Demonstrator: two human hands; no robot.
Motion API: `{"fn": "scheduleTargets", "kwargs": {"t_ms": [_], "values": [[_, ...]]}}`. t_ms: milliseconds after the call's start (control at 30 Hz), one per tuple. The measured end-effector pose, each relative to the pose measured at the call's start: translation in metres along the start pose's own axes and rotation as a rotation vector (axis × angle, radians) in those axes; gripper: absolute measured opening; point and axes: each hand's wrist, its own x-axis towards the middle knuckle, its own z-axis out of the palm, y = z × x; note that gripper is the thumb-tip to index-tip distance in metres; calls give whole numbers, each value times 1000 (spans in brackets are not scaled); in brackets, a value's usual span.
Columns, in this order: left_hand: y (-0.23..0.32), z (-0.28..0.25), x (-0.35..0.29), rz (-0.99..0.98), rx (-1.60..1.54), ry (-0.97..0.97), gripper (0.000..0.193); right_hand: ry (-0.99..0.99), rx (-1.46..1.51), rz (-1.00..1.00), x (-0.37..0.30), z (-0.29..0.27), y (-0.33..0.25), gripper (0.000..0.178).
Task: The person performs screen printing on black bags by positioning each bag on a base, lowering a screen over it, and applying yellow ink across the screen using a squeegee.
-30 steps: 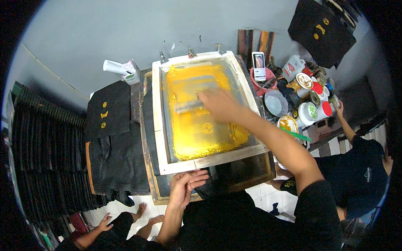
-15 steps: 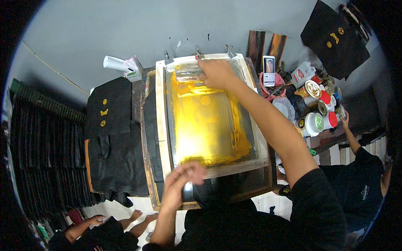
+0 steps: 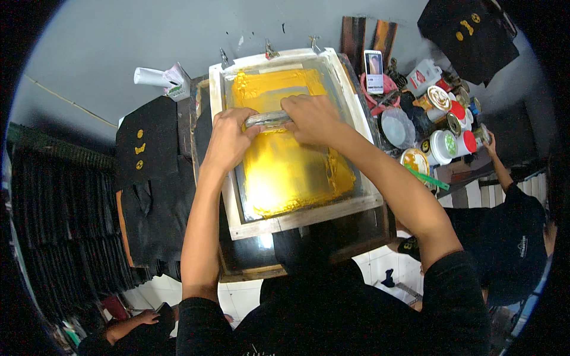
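Note:
My left hand [image 3: 230,135] and my right hand [image 3: 314,118] grip the two ends of a squeegee [image 3: 268,120] wrapped in clear film. It lies crosswise on a printing screen, a little beyond its middle. Glossy yellow ink [image 3: 282,184] coats the mesh on both sides of the squeegee, thicker along the edges. The screen's white frame [image 3: 297,222] is held at its far edge by several metal clamps [image 3: 270,50]. Its near edge rests above a dark board [image 3: 249,252]. The squeegee's blade is hidden under my fingers and its own handle.
Black bags with yellow prints [image 3: 148,142] lie at the left, beside tall stacks of black fabric [image 3: 62,225]. On the right are paint tubs [image 3: 440,147], a green-handled tool [image 3: 428,178] and a propped phone [image 3: 373,71]. Another person's hand [image 3: 490,142] holds a jar there; someone else sits lower left.
My left hand has risen from near the front of the frame and closed on the squeegee. My right hand has drawn the squeegee nearer from the far end, exposing yellow ink behind it.

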Motion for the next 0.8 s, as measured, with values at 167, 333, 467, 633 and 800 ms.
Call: {"fn": "scheduleTargets", "kwargs": {"t_ms": [167, 333, 467, 633, 800], "values": [[26, -6, -55, 51, 54, -8, 30, -56, 45, 21, -43, -7, -34, 26], [59, -6, -120, 41, 24, -56, 27, -9, 105, -22, -101, -7, -68, 23], [68, -1, -160, 86, 26, -30, 38, 103, 17, -101, -136, 3, -86, 21], [52, 2, -198, 36, 252, -14, 81, 241, -97, -156, -157, 16, -87, 27], [23, 1, -222, 268, 383, 187, 93, 341, 63, -170, -156, -9, -86, 32]]}}
